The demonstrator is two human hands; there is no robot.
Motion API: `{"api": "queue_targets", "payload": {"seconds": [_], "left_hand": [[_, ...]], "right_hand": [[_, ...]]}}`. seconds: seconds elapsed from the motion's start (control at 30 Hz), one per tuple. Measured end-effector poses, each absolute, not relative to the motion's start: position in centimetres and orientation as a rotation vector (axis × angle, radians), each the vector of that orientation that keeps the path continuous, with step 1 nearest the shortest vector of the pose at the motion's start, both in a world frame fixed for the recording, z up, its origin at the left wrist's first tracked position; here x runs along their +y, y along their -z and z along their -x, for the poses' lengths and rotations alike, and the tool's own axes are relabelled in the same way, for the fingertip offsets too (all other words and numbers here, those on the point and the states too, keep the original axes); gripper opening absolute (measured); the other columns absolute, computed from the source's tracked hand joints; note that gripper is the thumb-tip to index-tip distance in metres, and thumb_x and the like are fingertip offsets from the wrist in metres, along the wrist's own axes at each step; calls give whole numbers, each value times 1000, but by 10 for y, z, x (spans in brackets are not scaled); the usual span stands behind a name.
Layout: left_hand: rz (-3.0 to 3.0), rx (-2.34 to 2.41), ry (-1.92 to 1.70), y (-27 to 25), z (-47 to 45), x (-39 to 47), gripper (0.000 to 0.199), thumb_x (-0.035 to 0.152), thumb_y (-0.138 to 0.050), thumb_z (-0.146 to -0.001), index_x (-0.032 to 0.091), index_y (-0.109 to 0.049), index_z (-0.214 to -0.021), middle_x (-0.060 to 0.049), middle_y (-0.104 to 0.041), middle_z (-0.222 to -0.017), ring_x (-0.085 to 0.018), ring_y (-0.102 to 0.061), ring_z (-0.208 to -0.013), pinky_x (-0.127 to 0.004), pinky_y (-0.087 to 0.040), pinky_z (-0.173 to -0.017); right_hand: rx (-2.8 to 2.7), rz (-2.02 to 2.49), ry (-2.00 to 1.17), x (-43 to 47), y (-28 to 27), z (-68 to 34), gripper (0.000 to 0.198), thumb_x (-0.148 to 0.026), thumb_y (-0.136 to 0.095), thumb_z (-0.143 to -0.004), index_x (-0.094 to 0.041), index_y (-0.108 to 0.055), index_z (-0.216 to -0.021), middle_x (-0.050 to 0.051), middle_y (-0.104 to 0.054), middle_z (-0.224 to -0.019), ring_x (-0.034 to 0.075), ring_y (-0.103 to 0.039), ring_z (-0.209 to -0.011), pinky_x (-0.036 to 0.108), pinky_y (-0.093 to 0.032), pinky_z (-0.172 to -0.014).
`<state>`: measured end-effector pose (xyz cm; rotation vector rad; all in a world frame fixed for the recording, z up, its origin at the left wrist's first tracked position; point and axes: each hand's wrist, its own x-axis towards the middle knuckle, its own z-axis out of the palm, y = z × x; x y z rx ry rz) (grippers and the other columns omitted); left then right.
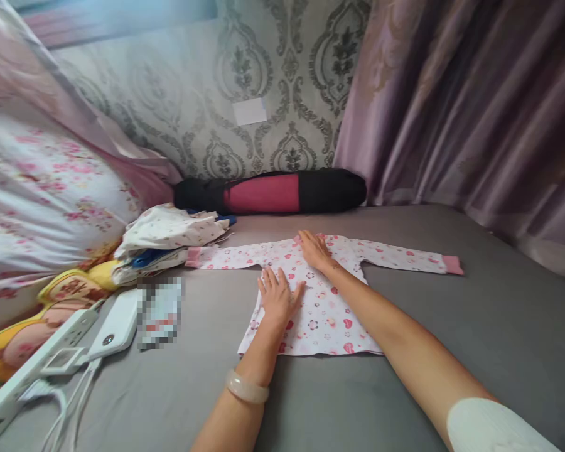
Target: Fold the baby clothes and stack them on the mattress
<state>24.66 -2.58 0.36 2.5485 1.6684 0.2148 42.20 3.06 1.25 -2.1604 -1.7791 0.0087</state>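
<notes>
This looks like a home, most likely a bedroom: ornate patterned wallpaper [287, 78] covers the wall, and long mauve curtains [433, 113] hang at the right. A grey sheet [433, 339] spreads over a broad, flat surface, probably a bed. White flower-printed fabric [61, 194], piled clothes [169, 229] and a household power strip [31, 370] line the left side.

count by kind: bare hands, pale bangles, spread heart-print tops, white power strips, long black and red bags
Bare left hand and right hand: 2
Pale smooth bangle: 1
White heart-print top with pink cuffs, spread flat: 1
White plastic power strip: 1
Long black-and-red bag: 1
Total: 6
</notes>
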Motion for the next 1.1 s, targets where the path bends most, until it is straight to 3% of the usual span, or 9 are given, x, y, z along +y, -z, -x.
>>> {"api": "queue_targets", "payload": {"seconds": [0.23, 0.53, 0.93, 1.1], "left_hand": [[-2844, 1364, -396, 0, -253, -35, 72, 58, -23, -94, 8, -41, -142, -20, -33, -151, -33, -21, -144, -53, -17, -116], [-2867, 1168, -188, 0, -257, -40, 66, 55, -23, -96, 13, -36, -145, -18, -29, -154, -31, -22, -144, -54, -18, -114], [-2864, 1198, 23, -3, -259, -41, 70, 56, -17, -96, 12, -28, -149, -17, -20, -156, -31, -16, -145, -52, -14, -115], [-2837, 1196, 72, -4, -260, -40, 70, 55, -16, -96, 11, -25, -150, -18, -17, -157, -32, -12, -146, -53, -12, -115]], "right_hand": [[-1716, 2229, -138, -27, -15, -430, 55, -33, -32, -97, -12, -31, -147, 13, -25, -156, 24, -17, -144, 44, -10, -115], [-1485, 2385, -262, -68, -25, -464, 58, -42, -21, -98, -10, -33, -146, 15, -23, -156, 27, -14, -144, 51, -9, -115], [-1513, 2430, -254, -76, -16, -468, 57, -41, -25, -98, -11, -37, -144, 15, -29, -154, 28, -17, -143, 49, -10, -114], [-1533, 2317, -286, -79, -24, -481, 45, -37, -30, -98, -18, -49, -134, 13, -48, -141, 24, -38, -133, 41, -26, -109]]}}
